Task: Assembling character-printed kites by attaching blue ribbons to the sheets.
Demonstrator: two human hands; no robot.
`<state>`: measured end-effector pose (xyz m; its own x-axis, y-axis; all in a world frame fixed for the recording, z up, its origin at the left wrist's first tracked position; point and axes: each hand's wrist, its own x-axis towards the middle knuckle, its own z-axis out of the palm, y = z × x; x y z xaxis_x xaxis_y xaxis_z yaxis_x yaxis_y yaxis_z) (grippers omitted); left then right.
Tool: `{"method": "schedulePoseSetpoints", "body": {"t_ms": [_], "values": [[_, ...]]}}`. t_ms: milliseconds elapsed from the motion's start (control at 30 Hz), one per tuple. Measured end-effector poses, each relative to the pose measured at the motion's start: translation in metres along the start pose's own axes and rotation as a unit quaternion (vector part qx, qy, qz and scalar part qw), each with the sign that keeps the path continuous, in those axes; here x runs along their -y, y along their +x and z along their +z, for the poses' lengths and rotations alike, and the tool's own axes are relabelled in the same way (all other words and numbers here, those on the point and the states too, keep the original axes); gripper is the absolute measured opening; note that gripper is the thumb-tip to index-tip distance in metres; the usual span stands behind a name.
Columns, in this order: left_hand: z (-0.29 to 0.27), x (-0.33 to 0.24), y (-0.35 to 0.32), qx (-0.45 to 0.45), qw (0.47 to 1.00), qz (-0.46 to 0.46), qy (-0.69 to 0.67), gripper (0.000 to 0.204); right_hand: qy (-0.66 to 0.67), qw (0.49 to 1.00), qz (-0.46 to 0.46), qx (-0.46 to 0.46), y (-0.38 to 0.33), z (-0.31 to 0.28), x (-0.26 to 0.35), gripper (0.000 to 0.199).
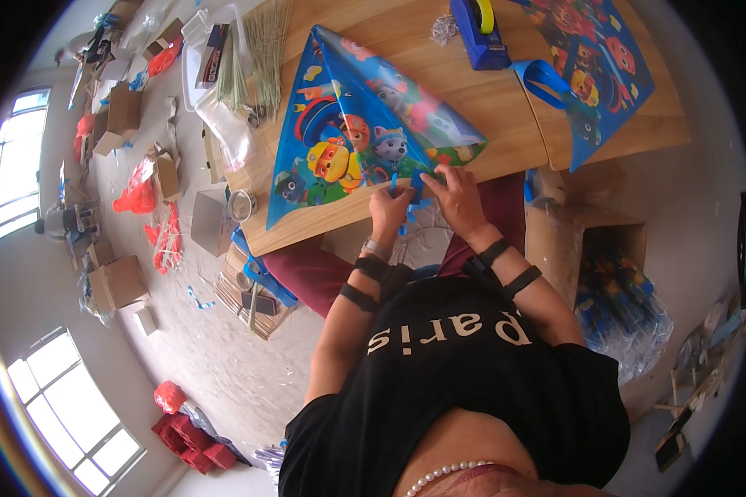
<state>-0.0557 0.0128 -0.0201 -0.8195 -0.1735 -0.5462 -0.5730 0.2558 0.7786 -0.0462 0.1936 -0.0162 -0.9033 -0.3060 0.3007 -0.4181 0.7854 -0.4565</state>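
A blue triangular kite [340,153] of thin glossy sheet, printed with cartoon dogs, lies on the wooden table with its right side folded or curled over. At its near edge my left hand [389,209] pinches a narrow blue strip [409,217], whose ends hang below the fingers. My right hand [457,199] is closed on the kite's near corner, just right of the left hand, fingertips pressed onto the blue material. The exact grip between the two hands is partly hidden by the fingers.
A blue tape dispenser [481,37] stands at the table's far side. Another printed kite [601,74] lies at the right. Thin sticks [265,50] and a clear plastic bin [197,62] are at far left. An open cardboard box [555,248] stands below the table's right side.
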Motion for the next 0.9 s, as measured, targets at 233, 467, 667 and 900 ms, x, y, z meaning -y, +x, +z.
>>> {"method": "schedulePoseSetpoints", "body": {"t_ms": [233,467,667,900], "values": [[0.002,0.000,-0.003,-0.009,1.000,-0.003,-0.020,0.029,0.033,0.998,0.042,-0.019,-0.001,0.006,-0.006,0.041],[0.003,0.005,0.000,-0.010,1.000,-0.006,-0.015,0.029,0.061,0.995,0.065,-0.043,0.001,0.004,-0.011,0.042],[0.004,0.008,0.001,-0.013,1.000,-0.002,-0.005,0.029,0.064,0.995,0.064,-0.039,0.000,0.004,-0.012,0.042],[0.005,0.007,-0.002,-0.017,1.000,0.005,-0.006,0.030,0.081,0.994,0.066,-0.038,-0.001,0.004,-0.012,0.040]]}}
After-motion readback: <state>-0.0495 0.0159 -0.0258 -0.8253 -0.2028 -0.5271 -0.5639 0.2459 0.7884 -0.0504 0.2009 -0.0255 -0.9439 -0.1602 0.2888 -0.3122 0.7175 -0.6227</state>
